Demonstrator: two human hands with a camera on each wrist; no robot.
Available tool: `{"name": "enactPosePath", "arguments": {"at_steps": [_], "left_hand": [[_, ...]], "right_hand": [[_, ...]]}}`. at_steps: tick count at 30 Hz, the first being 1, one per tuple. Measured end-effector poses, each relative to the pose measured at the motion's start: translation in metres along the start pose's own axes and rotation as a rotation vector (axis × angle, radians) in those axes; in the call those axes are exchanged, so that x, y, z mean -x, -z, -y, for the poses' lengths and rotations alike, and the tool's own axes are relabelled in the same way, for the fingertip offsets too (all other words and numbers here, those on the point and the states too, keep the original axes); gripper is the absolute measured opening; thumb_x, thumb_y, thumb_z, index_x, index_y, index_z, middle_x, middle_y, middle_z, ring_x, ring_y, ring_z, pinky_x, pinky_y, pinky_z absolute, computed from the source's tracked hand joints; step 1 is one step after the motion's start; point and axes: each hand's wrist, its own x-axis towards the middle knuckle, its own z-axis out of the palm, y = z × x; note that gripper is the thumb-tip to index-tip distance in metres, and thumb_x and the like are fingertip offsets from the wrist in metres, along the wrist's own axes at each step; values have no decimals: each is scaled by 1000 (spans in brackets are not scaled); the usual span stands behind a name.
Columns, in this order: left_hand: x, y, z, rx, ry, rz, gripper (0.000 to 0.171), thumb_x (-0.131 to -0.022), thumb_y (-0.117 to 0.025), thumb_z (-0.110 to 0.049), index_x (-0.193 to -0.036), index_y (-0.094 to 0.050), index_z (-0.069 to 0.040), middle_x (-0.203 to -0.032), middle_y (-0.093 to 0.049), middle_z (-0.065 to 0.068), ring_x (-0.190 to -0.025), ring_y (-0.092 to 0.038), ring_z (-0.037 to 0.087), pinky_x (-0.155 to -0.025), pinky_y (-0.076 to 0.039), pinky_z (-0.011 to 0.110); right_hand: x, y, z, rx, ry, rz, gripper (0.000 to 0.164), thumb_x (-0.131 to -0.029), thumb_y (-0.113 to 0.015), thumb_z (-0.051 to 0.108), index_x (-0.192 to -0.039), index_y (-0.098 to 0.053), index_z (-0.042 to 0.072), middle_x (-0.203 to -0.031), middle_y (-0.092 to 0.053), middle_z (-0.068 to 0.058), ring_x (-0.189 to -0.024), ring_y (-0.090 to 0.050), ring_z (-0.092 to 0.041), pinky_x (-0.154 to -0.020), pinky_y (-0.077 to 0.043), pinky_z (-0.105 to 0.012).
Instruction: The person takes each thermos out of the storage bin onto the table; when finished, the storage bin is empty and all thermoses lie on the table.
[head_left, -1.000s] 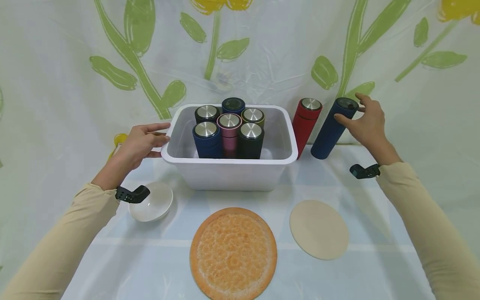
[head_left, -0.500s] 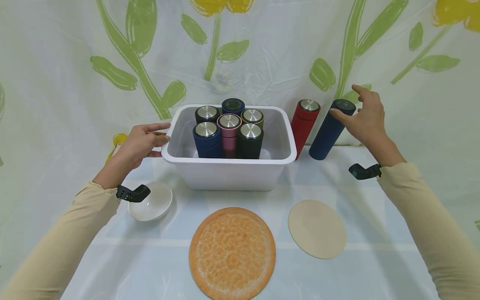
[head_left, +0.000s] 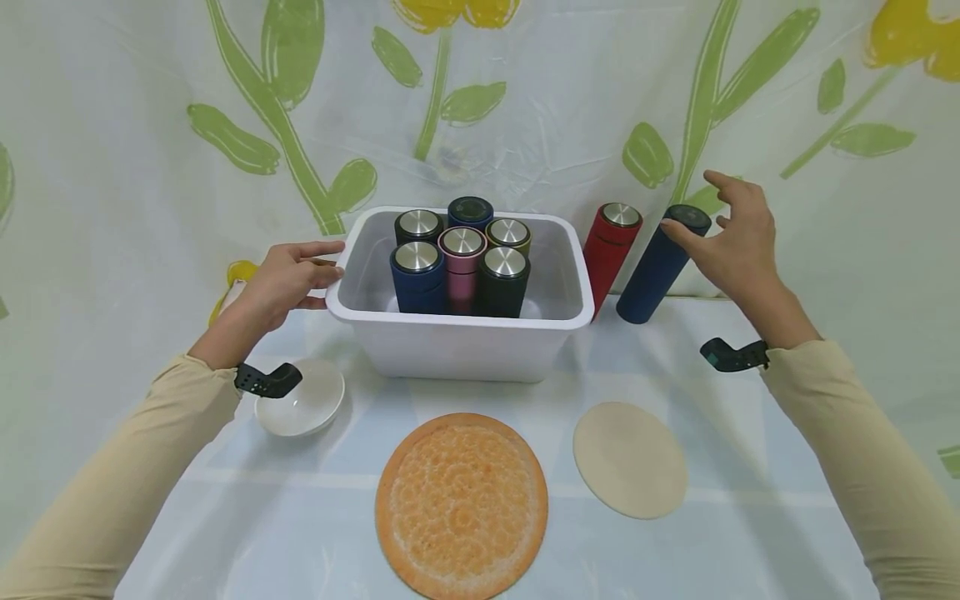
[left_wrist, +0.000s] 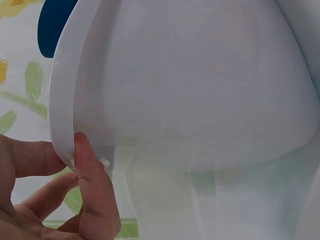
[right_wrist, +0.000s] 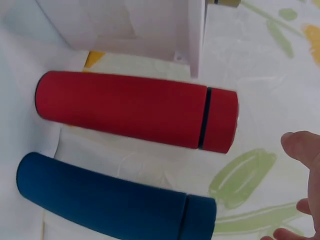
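My left hand (head_left: 281, 283) pinches the left rim of a white plastic tub (head_left: 457, 343); thumb and finger lie on both sides of the lip in the left wrist view. Several thermos bottles stand upright inside, blue, black and a pink one (head_left: 461, 267) among them, mostly with steel-topped lids. Right of the tub stand a red thermos (head_left: 606, 254) and a dark blue thermos (head_left: 648, 279). My right hand (head_left: 735, 242) is beside the blue one's lid, thumb and fingers spread. In the right wrist view a gap shows between the thumb (right_wrist: 300, 147) and the blue thermos (right_wrist: 110, 197).
In front of the tub lie a round brown mat (head_left: 461, 504) with a bread-like pattern and a beige disc (head_left: 630, 460). A white bowl (head_left: 303, 408) sits under my left wrist. Behind hangs a flower-printed sheet (head_left: 555, 108).
The right hand's fingers have come off the blue thermos's lid and spread apart, leaving it standing beside the red one. The left hand keeps its hold on the tub rim.
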Motion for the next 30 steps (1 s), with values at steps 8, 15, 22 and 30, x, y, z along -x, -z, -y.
{"name": "enactPosePath", "arguments": {"at_steps": [8,15,22,30], "left_hand": [[0,-1,-1,-6,-4,0,56,-101,-54,-15,-155,-38,-13,-146,-48,18,-118,-54,31,-77,-56,27],[0,0,0,-8,-7,3,57,-102,-54,-15,-156,-37,-13,-148,-47,18,-118,-55,33,-78,-57,28],[1,1,0,-6,-17,7,57,-101,-53,-14,-156,-37,-12,-147,-48,19,-118,-55,32,-78,-57,28],[1,0,0,-13,-12,9,57,-101,-54,-14,-156,-36,-13,-147,-48,20,-121,-54,35,-81,-57,32]], "right_hand": [[9,-3,16,-66,57,-1,75,-87,-78,25,-151,-43,9,-142,-46,-16,-129,-45,-28,-101,-46,-51],[18,-9,32,-152,91,25,74,-85,-80,20,-149,-46,8,-140,-48,-15,-126,-47,-32,-101,-46,-49],[21,-21,42,-185,79,58,74,-87,-80,25,-150,-44,9,-146,-45,-10,-132,-49,-27,-99,-47,-49],[31,-31,50,-234,136,74,72,-85,-82,21,-148,-47,7,-147,-48,-11,-129,-51,-33,-94,-50,-54]]}}
